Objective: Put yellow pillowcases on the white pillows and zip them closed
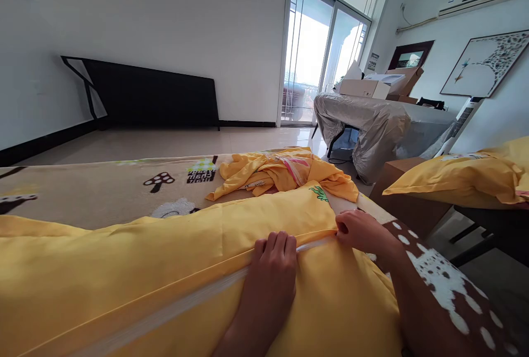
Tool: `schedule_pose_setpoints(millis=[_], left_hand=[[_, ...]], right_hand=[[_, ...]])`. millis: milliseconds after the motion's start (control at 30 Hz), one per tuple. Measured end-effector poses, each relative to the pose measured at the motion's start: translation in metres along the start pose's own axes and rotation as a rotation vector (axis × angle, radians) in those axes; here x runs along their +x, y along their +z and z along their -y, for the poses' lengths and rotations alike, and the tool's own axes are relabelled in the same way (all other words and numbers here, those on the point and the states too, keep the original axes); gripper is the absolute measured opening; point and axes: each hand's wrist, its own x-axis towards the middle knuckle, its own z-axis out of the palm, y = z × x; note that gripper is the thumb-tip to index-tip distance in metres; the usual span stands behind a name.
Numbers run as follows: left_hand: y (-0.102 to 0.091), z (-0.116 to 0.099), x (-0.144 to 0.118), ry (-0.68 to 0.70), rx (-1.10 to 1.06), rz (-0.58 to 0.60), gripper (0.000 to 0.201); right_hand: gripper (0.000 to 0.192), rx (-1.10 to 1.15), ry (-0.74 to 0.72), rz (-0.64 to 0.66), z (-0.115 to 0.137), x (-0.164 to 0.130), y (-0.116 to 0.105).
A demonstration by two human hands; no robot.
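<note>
A large, puffy yellow bedding cover (173, 236) lies across the front of the view. Along it runs a folded seam flap with a pale zipper-like strip (198, 292) beside it. My left hand (276, 269) has its fingers curled over the flap, gripping the fabric near the middle. At the right end of the seam, my right hand (363, 230) is closed in a pinch on the cover's edge. Whether a zipper pull is between those fingers is hidden. Just beyond lies a crumpled yellow cloth (285, 169) with a pink print.
A patterned beige and brown blanket (132, 186) spreads underneath. At right, a yellow pillow (454, 178) rests on a dark stool or chair, near a cardboard box (409, 180). Farther back stand a plastic-covered table (363, 112) with boxes and a black folded panel (152, 95) against the wall.
</note>
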Motion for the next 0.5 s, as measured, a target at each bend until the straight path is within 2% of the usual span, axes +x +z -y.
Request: schedule_pose_setpoints(millis=[267, 500], left_hand=[[0.0, -0.001, 0.0, 0.014, 0.014, -0.018, 0.02], [0.001, -0.001, 0.0, 0.016, 0.023, 0.016, 0.02]], right_hand=[[0.013, -0.017, 0.058, 0.019, 0.004, 0.013, 0.017], [0.017, -0.065, 0.157, 0.028, 0.01, 0.011, 0.015]])
